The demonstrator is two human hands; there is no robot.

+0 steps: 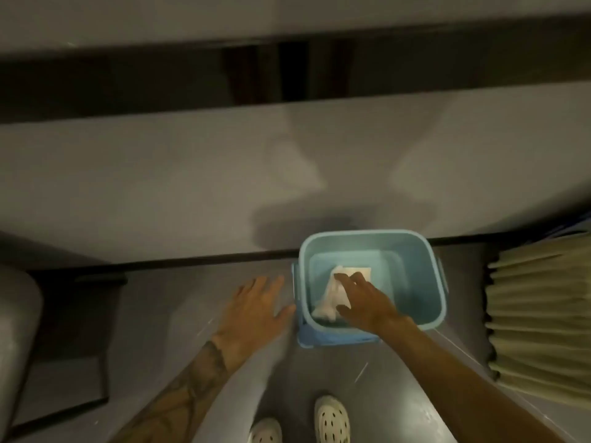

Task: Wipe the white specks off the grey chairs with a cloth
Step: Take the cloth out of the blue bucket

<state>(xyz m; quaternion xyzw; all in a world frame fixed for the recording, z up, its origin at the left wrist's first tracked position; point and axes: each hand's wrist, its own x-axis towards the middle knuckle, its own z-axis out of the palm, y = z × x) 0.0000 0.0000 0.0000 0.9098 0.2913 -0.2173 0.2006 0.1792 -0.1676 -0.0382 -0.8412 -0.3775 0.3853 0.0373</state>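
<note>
A white cloth (332, 292) lies inside a light blue bucket (415, 270) that stands on the grey floor. My right hand (364, 302) reaches into the bucket and grips the cloth between thumb and fingers. My left hand (256, 308) hovers just left of the bucket with its fingers spread and nothing in it. A grey chair (16, 330) shows only as a rounded edge at the far left.
A pale folded curtain (540, 314) hangs at the right. A dark low frame (80, 346) sits beside the chair at the left. A grey wall with a dark baseboard (192, 260) runs behind the bucket. My feet in white clogs (329, 417) stand below.
</note>
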